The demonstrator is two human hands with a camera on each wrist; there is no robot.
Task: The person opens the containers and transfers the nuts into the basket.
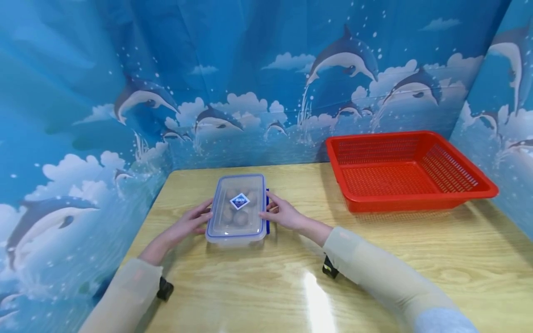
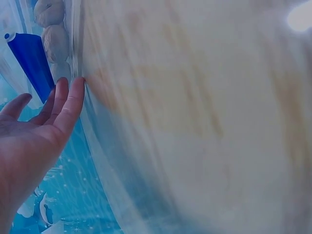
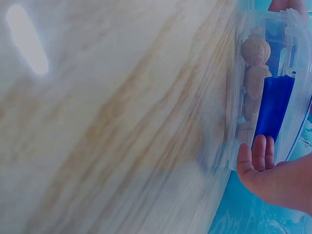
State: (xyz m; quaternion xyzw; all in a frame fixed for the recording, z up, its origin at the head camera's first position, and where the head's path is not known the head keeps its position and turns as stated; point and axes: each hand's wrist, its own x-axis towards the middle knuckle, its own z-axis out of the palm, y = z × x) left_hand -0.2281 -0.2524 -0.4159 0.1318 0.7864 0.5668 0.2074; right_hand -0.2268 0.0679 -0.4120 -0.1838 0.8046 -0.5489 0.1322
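Observation:
A clear plastic food box [image 1: 239,182] with a blue-edged lid and a diamond label lies on the table. Several round brown things [image 3: 256,50], their exact kind unclear, show through its walls. At the box's left side my left hand [image 1: 187,226] touches the edge with extended fingers. A blue latch [image 2: 31,63] hangs folded out beside those fingers in the left wrist view. On the opposite side, my right hand [image 1: 287,215] has its thumb near the lid's edge. Its fingertips touch the lower end of the right blue latch [image 3: 275,105], which also stands folded out.
A red slotted plastic basket [image 1: 416,201] stands at the back right of the wood-grain table [image 1: 258,286]. Blue dolphin-print sheeting [image 1: 250,55] rises behind the table and along both sides. Light glares off the table's front part.

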